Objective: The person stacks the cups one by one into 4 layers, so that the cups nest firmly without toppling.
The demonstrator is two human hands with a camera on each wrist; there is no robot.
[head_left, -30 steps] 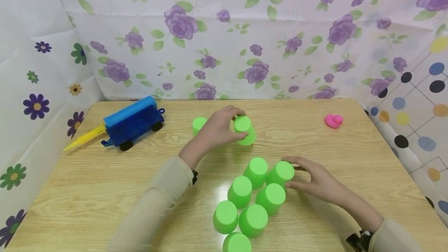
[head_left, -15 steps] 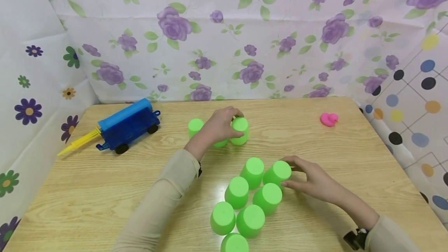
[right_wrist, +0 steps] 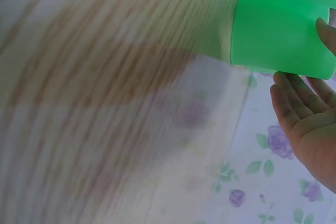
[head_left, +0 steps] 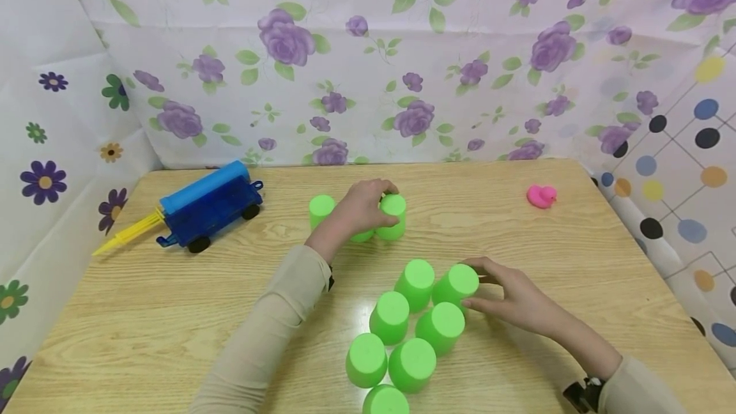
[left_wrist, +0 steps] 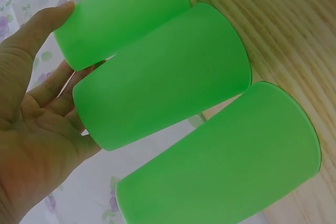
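Observation:
Upside-down green plastic cups stand in two groups on the table. In the back row of three, my left hand (head_left: 358,208) holds the rightmost cup (head_left: 393,217), its thumb on the side near the base. The leftmost cup (head_left: 321,211) stands apart from the hand; the middle cup (left_wrist: 163,77) is mostly hidden behind the hand in the head view. In the left wrist view the three stand side by side, rims on the wood. My right hand (head_left: 517,298) holds the back right cup (head_left: 456,286) of the front group between thumb and fingers.
The front group has several more green cups (head_left: 412,365) in a staggered double line towards the front edge. A blue toy cart (head_left: 209,209) with a light-blue and yellow toy on it sits back left. A pink rubber duck (head_left: 541,196) is back right. Flowered sheets hang around the table.
The left hand's cup has gone from tilted to upright and come left against the middle cup. The right hand has kept its place on its cup. The head view has shifted slightly.

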